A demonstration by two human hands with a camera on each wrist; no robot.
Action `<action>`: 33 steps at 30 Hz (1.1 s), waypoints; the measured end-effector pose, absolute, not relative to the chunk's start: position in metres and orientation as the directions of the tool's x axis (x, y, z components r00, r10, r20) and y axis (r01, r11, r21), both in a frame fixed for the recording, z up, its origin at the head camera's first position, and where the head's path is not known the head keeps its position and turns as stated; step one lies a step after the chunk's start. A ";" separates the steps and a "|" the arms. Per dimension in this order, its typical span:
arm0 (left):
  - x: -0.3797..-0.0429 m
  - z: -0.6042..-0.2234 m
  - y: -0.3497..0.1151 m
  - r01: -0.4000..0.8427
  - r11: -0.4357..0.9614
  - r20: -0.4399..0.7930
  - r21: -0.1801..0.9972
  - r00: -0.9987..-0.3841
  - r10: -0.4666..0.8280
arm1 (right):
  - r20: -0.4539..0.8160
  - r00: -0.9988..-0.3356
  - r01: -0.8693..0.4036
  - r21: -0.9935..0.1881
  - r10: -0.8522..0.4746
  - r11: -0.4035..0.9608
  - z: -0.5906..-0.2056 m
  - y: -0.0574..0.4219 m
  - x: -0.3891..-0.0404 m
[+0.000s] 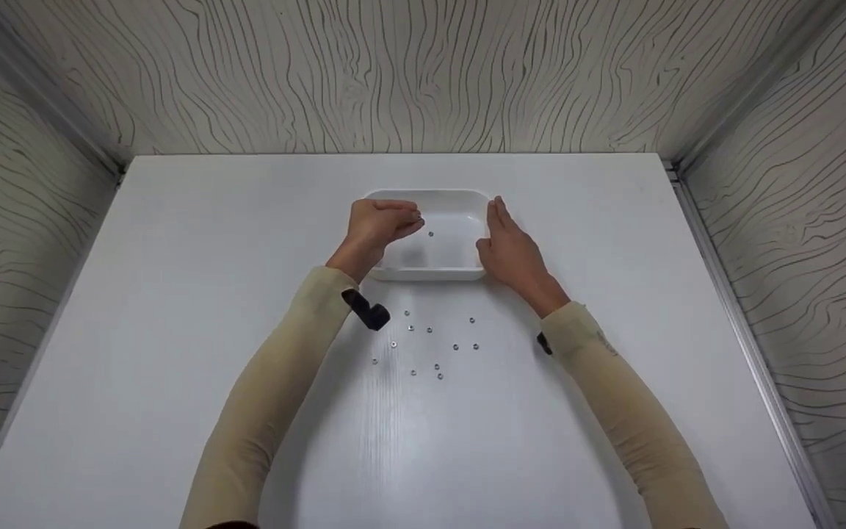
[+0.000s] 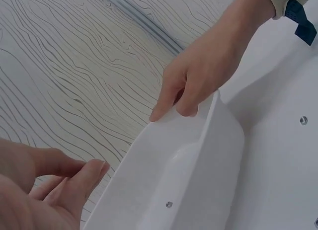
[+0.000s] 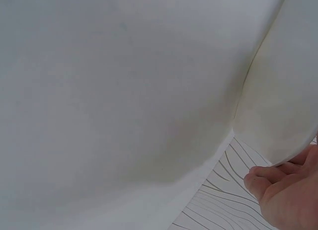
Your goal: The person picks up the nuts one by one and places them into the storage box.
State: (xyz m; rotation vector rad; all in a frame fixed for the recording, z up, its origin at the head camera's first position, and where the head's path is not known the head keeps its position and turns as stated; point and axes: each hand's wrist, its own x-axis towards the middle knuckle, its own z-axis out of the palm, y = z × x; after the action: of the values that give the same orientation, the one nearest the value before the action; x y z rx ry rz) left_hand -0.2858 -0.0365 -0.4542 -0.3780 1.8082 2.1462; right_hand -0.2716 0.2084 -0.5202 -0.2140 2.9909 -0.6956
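My left hand point(image 1: 382, 222) is over the left side of a white rectangular tray point(image 1: 429, 275), thumb and fingertips pinched together. A small grey glint, like a metal nut, shows at those fingertips in the head view; in the left wrist view the fingers mostly cover it. Below and to the right of them, a small metal nut point(image 2: 169, 204) shows inside the tray. My right hand point(image 1: 515, 257) grips the tray's right rim, thumb at the inner side and fingers along the outside. From the right wrist view, its fingers point(image 3: 280, 183) touch the rim's edge.
Several loose nuts point(image 1: 429, 330) lie scattered on the white table point(image 1: 173, 330) between the forearms, in front of the tray. A wood-grain patterned wall point(image 1: 393, 81) rises behind the table, and similar panels stand at both sides.
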 end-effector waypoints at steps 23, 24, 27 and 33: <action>-0.298 -0.474 -0.048 -0.427 -0.101 -0.433 0.899 -0.901 -0.038 | -0.050 -0.988 -0.110 -0.428 -0.146 0.897 -0.519 0.207 -0.273; -0.298 -0.472 -0.048 -0.419 -0.097 -0.424 0.903 -0.905 -0.036 | -0.049 -0.988 -0.112 -0.429 -0.146 0.896 -0.519 0.207 -0.272; -0.294 -0.466 -0.050 -0.397 -0.068 -0.399 0.915 -0.917 -0.026 | -0.044 -0.988 -0.114 -0.430 -0.147 0.896 -0.519 0.207 -0.272; -0.284 -0.451 -0.052 -0.342 0.045 -0.343 0.939 -0.939 0.027 | -0.039 -0.988 -0.116 -0.430 -0.147 0.895 -0.519 0.208 -0.272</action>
State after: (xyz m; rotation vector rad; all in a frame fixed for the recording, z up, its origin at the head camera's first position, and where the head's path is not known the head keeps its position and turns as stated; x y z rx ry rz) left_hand -0.2840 -0.0525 -0.4513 -0.3215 2.0574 1.9762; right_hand -0.2718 0.2079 -0.5192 -0.2082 2.9892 -0.6709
